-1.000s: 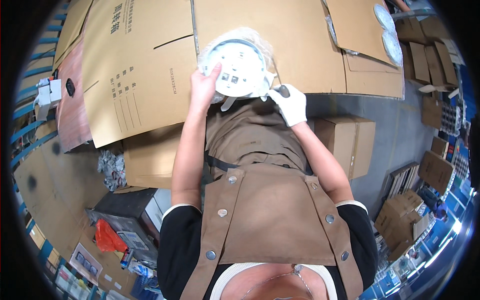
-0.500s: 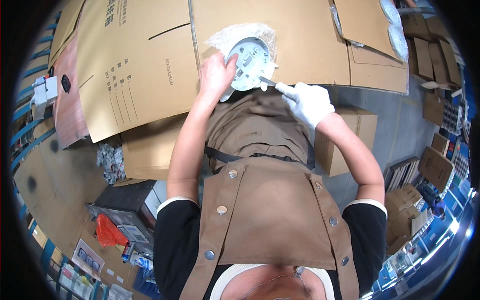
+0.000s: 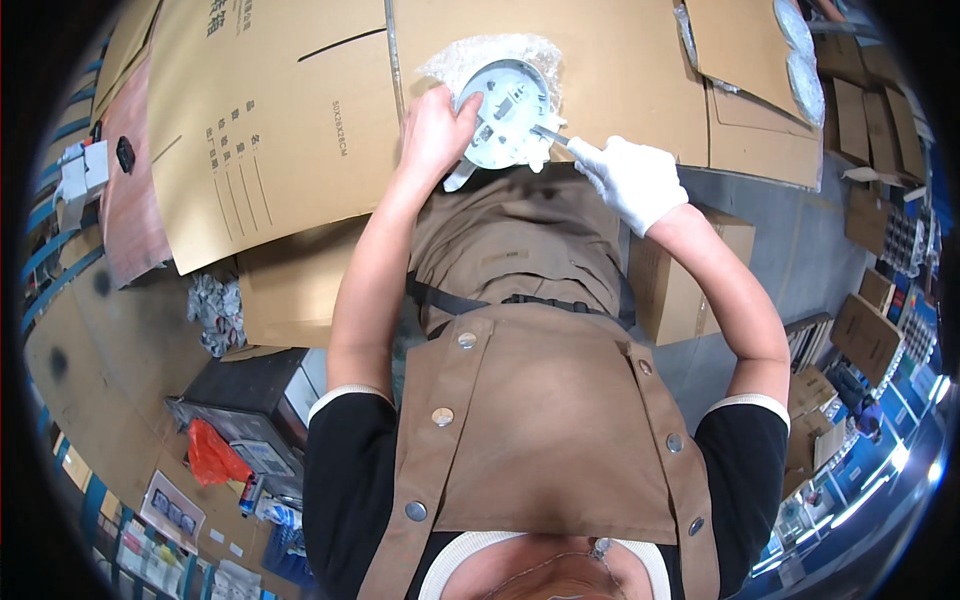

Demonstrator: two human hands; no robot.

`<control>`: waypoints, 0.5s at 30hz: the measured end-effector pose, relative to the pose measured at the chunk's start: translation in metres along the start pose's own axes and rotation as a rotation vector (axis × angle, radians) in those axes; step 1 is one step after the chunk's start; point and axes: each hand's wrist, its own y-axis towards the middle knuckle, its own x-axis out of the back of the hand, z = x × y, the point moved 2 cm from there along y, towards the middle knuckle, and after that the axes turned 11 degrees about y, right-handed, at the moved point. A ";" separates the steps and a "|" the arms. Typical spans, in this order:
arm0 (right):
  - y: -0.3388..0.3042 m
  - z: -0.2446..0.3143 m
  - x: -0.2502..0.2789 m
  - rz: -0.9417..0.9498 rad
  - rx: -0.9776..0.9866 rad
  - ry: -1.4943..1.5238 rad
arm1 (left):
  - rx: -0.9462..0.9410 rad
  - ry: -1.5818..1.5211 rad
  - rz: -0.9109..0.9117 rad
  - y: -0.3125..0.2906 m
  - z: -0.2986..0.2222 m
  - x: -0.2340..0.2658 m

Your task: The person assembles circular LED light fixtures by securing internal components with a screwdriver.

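A round pale plastic housing (image 3: 507, 112) with cutouts and small raised features faces up near the table's front edge. My bare left hand (image 3: 438, 128) grips its left rim, thumb laid over the top and the other fingers partly hidden. In a white glove, my right hand (image 3: 632, 178) is closed around a slim tool with a narrow grey blade (image 3: 553, 135). The blade's tip meets the lower right part of the housing; its exact kind is too small to make out. Clear bubble wrap (image 3: 540, 50) lies under and behind the housing.
Flattened cardboard (image 3: 300, 120) covers the table. At the back right, wrapped round parts (image 3: 803, 85) lie beside a cardboard sheet (image 3: 745, 45). A cardboard box (image 3: 690, 280) stands on the floor at right; a dark machine (image 3: 250, 400) and red bag (image 3: 215, 455) are at lower left.
The housing and both hands sit slightly higher and further right in the picture. My right hand has drawn back a little to the right, with the blade tip still at the housing.
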 end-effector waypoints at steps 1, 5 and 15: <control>0.002 -0.001 -0.003 0.022 0.002 -0.023 | -0.004 -0.008 -0.007 0.003 0.002 -0.002; 0.001 -0.003 0.000 0.058 -0.030 0.020 | 0.066 -0.003 0.104 0.014 0.007 0.000; 0.002 0.001 0.009 0.058 -0.030 -0.006 | -0.176 0.370 0.269 0.026 -0.052 0.039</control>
